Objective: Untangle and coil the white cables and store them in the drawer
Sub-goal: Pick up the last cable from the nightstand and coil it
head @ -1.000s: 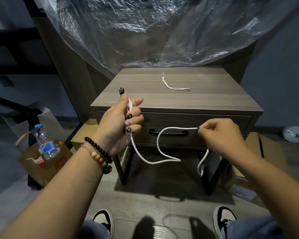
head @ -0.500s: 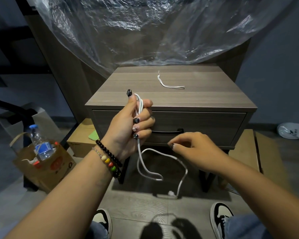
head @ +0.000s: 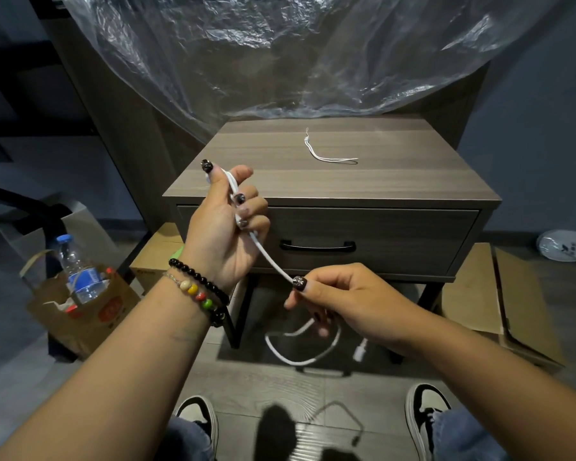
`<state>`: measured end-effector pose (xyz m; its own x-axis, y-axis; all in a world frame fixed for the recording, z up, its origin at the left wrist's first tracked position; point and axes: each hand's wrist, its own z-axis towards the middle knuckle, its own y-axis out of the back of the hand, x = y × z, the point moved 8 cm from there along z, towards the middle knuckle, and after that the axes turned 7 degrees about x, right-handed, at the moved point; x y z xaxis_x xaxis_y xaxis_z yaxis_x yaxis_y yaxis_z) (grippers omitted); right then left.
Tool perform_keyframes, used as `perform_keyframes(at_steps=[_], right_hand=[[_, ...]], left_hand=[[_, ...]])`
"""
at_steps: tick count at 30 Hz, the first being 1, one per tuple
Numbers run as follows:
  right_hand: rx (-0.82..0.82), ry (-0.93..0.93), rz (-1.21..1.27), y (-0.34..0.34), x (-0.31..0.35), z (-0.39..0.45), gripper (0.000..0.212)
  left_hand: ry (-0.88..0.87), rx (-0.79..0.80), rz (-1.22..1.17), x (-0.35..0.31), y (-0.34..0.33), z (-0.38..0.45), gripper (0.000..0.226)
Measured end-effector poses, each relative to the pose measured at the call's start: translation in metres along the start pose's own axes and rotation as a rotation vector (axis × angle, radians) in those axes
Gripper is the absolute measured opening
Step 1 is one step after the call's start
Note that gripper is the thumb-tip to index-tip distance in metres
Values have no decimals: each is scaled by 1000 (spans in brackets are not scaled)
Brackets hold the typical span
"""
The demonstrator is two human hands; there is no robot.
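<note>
Up front, left hand point(head: 225, 224) raised, palm turned toward the camera, wrist bent back, forearm angling up from lower left. Fingers curled tight round the white cable point(head: 269, 257); thumb lies along it, index finger pointing upward. Cable runs up through the fist and leaves it at the bottom, slanting down and right in a taut straight line.

Right hand point(head: 340, 299) lower and to the right of the left, back of hand up, forearm coming in from lower right. Thumb and forefinger pinch the cable where the taut stretch ends; other fingers curled underneath. Below this hand the cable hangs in a slack loop, its plug end dangling just right of the loop, blurred.

Beyond both hands, nightstand point(head: 330, 181) with drawer point(head: 396, 241) closed, black handle point(head: 317, 246) between and behind the two hands. On top, well past the left hand's fingertips, a second thin white cord point(head: 326, 154) lies loose.

Left of the left forearm, a paper bag point(head: 80, 314) holding a water bottle point(head: 79, 267). Beaded bracelets point(head: 200, 287) on left wrist.
</note>
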<state>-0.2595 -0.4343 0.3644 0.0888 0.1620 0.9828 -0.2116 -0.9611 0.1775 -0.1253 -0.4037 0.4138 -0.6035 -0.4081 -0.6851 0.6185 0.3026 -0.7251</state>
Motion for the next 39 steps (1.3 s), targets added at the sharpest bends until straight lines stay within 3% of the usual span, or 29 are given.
perform_keyframes(at_steps=[3, 6, 13, 19, 29, 35, 39], right_hand=[[-20, -33, -48, 7, -5, -4, 25], [-68, -51, -91, 17, -5, -9, 23], [-363, 44, -435, 58, 8, -22, 11], [-517, 297, -684, 61, 41, -32, 11], [-569, 371, -677, 61, 60, -31, 9], [-597, 326, -601, 66, 64, -25, 6], [-546, 265, -567, 66, 64, -17, 6]], left_hand=[[-5, 1, -193, -15, 11, 4, 42], [26, 24, -218, -26, 18, 4, 42], [223, 60, 267, 6, -3, -8, 36], [398, 202, 455, 37, -13, -17, 42], [430, 287, 692, 62, -17, -24, 37], [416, 320, 836, 64, -21, -25, 41], [416, 360, 804, 65, -23, -25, 45]])
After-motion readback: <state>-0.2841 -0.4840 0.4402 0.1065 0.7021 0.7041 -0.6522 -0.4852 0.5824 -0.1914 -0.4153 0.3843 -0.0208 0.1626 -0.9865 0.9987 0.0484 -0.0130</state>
